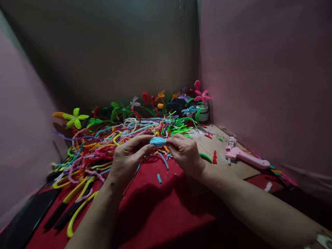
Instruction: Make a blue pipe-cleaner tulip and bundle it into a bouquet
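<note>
A small light-blue bundle of pipe cleaner (158,141), shaped like a petal or bud, is stretched between my two hands over the red cloth (155,214). My left hand (132,154) pinches its left end between thumb and fingers. At the opposite end, my right hand (185,152) has its thumb and fingertips closed on the tip. A thin dark wire (132,181) slants down beside my left hand. Below the bundle lie cut blue pipe cleaner pieces (159,178).
A heap of colourful pipe cleaners (103,148) spreads left and behind. Pipe cleaner flowers (75,118) line the back wall. A pink glue gun (245,155) rests on a board (223,138) at right. Yellow-handled pliers (70,199) and a black flat object (33,218) lie front left.
</note>
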`<state>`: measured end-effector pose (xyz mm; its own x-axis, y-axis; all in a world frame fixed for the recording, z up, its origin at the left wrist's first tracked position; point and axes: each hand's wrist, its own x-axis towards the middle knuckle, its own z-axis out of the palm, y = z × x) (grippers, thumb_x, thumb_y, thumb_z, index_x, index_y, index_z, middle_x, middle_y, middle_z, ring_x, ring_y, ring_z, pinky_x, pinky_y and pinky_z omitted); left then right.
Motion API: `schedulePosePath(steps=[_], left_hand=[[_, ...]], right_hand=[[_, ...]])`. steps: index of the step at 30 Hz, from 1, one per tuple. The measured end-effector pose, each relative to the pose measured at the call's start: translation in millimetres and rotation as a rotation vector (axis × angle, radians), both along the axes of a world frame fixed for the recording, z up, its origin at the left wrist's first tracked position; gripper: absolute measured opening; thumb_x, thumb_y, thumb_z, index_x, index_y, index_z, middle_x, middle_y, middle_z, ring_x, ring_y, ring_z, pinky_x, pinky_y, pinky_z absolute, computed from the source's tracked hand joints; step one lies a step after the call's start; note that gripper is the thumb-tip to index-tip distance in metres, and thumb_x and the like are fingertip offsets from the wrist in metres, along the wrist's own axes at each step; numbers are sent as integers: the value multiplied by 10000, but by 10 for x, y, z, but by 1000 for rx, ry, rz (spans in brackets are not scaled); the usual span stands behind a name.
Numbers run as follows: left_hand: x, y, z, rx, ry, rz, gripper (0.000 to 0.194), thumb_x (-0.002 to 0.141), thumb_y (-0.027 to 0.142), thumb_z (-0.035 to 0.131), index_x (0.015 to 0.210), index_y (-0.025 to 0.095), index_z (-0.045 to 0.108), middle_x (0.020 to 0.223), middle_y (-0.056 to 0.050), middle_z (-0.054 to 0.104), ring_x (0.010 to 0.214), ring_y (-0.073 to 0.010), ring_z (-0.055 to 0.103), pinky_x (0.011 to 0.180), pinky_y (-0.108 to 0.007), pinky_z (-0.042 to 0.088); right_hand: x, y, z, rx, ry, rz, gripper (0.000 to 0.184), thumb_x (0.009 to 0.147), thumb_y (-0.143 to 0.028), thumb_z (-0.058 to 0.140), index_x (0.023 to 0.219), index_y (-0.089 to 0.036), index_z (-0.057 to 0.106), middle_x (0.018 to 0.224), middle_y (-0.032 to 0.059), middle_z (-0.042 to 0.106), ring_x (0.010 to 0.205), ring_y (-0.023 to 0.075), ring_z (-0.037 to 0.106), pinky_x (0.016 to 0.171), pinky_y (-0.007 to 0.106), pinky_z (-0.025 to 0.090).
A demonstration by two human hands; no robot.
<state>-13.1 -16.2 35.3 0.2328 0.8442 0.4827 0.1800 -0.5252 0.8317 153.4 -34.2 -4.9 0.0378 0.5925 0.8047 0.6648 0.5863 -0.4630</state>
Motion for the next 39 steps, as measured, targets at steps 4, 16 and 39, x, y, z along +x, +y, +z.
schedulePosePath(steps=[4,16,39], left_hand=[[0,-7,-13,35,-18,-13,238,677,272,684,884,155,669,733,-11,658,589,-110,599,587,-228,519],[-45,42,-4,78,-6,-12,166,676,257,681,810,158,678,644,-6,644,549,-117,585,552,-239,505],[-95,114,24,-153,117,-88,109,672,257,644,674,150,665,521,-3,601,413,-96,507,395,-198,408]], right_hand=[[4,-12,6,-13,-41,-16,190,815,-179,499,821,-165,689,756,62,631,691,131,574,647,223,439],[15,44,69,-190,190,273,148,755,-142,594,847,-126,710,696,49,627,628,115,552,593,214,418],[-14,61,52,-823,324,509,89,635,-171,571,577,-118,615,455,-51,472,413,49,349,418,196,241]])
